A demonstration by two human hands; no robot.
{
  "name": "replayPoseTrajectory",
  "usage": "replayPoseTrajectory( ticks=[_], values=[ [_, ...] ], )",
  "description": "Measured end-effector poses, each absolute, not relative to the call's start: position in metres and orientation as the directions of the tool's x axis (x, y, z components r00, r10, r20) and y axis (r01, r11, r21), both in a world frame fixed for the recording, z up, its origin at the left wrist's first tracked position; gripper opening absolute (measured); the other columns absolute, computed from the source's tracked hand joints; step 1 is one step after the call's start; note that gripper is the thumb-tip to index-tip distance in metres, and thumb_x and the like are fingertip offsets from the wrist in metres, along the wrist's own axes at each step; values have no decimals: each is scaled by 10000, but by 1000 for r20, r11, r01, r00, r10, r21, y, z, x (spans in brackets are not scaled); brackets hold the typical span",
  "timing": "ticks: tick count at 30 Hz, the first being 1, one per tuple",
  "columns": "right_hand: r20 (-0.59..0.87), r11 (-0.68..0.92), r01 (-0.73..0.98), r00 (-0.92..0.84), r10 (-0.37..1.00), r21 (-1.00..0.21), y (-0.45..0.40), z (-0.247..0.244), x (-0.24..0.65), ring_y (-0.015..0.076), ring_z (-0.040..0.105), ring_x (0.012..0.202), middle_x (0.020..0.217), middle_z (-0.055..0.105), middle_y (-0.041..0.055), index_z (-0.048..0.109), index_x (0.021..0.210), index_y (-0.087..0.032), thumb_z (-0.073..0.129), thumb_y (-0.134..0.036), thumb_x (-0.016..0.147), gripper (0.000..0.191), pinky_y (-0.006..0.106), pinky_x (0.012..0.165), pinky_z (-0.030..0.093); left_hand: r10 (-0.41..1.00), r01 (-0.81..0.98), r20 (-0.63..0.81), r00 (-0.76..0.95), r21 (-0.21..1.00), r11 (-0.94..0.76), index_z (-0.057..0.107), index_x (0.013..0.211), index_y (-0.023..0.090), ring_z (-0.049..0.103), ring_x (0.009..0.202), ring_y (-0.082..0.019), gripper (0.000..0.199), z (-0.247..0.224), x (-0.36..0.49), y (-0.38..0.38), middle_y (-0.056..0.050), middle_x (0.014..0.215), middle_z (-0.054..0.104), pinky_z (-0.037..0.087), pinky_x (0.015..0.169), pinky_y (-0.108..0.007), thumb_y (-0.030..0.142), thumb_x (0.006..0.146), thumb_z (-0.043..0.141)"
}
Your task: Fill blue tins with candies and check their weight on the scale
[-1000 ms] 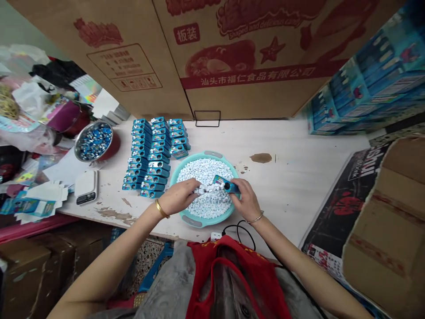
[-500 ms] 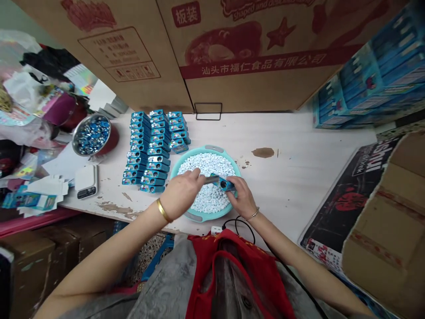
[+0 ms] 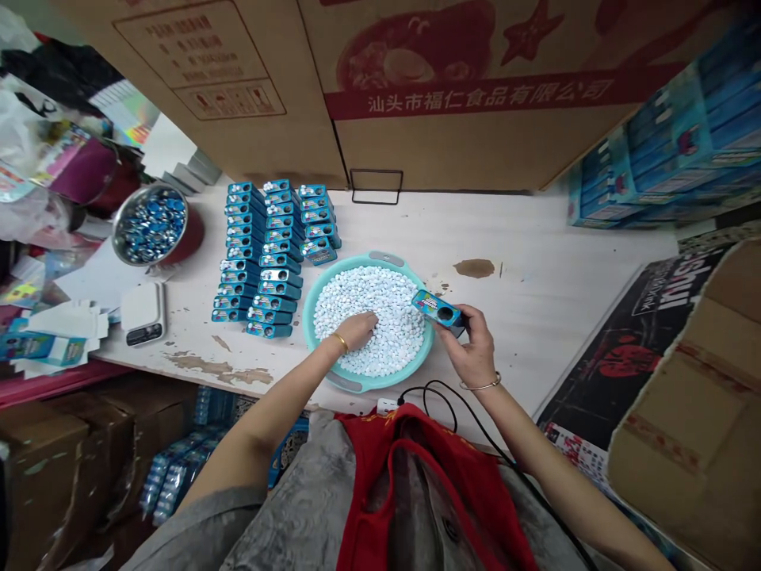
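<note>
A turquoise basin full of small white pellets stands on the table in front of me. My left hand is down at the pellets, its fingers curled together; whatever they grip is hidden. Beyond the basin's right rim my right hand holds a small blue box with a round dark hole in its face, tilted toward the basin. Similar blue boxes are lined up in three rows to the left of the basin.
A metal bowl of shiny blue pieces and a white scale stand at left. A large cardboard carton walls the back, with a wire loop before it. Stacked blue packs stand back right; a black cable crosses the front edge.
My left hand has moved from beside the box down to the pellets, and the grey flat tool it held no longer shows. My right hand has carried the box rightward, past the basin's rim.
</note>
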State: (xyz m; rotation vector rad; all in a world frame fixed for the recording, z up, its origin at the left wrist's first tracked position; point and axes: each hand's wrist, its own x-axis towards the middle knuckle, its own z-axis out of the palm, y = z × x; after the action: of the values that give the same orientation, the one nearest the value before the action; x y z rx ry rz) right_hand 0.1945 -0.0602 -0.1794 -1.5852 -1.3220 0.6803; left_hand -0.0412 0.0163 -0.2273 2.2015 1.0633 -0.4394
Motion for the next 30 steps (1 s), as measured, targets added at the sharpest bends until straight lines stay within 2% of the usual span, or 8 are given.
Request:
replayPoseTrajectory(
  ticks=[7,12,15,19,23,25,28,30],
  values=[
    [104,-26,402,296,949,-915,-62,-181,196,210,577,871,978,583,59,514,1078,-207,653,-310,761,361,380,791,484,597,717,-432,676,573,-397,494,1007,153,536,854,-164,170,-212,-61,8,-69,986,565,433,779,-272,226,861,444],
    [217,103,540,151,965,-835,-63,-179,198,241,566,937,1014,578,82,502,1125,-223,579,-236,802,333,425,824,485,630,679,-355,691,618,-397,482,1016,152,522,851,-154,187,-156,-77,9,-70,973,553,422,781,-271,285,891,439],
    [258,183,563,56,965,-806,-62,-180,190,263,553,989,1051,576,95,503,1138,-235,543,-180,794,351,466,869,476,636,672,-325,700,601,-433,497,1003,159,519,857,-159,181,-113,-78,16,-66,952,553,420,791,-286,293,896,440],
    [278,251,553,-37,960,-794,-60,-181,172,275,547,1027,1079,581,99,503,1151,-241,513,-127,774,394,482,893,478,562,676,-376,737,441,-591,523,967,153,530,892,-178,157,-65,-62,26,-73,951,564,430,792,-305,259,902,428],
    [295,290,543,-80,952,-788,-61,-182,157,276,540,1051,1089,585,104,491,1174,-237,495,-100,775,423,486,913,475,536,683,-519,666,133,-718,542,973,124,569,851,-182,150,-36,-31,23,-92,965,575,444,702,-286,155,889,422],
    [303,300,537,-84,949,-789,-61,-183,154,274,537,1054,1089,585,107,487,1182,-233,494,-100,779,424,485,914,476,564,677,-542,624,15,-735,519,1080,112,592,814,-188,237,-24,-15,15,-105,974,576,440,639,-281,98,894,374],
    [311,306,524,-80,947,-795,-62,-185,154,272,535,1063,1105,581,108,477,1195,-236,490,-111,790,424,491,918,474,593,675,-520,614,-42,-736,421,1256,133,613,758,-187,355,-8,3,3,-120,1018,568,435,584,-285,88,918,321],
    [310,303,516,-74,948,-801,-62,-187,155,272,535,1070,1117,578,106,470,1202,-244,489,-114,792,430,498,924,471,597,676,-497,630,-28,-736,402,1276,152,616,746,-179,361,-1,5,1,-117,1029,567,438,587,-284,104,926,327]
  ],
)
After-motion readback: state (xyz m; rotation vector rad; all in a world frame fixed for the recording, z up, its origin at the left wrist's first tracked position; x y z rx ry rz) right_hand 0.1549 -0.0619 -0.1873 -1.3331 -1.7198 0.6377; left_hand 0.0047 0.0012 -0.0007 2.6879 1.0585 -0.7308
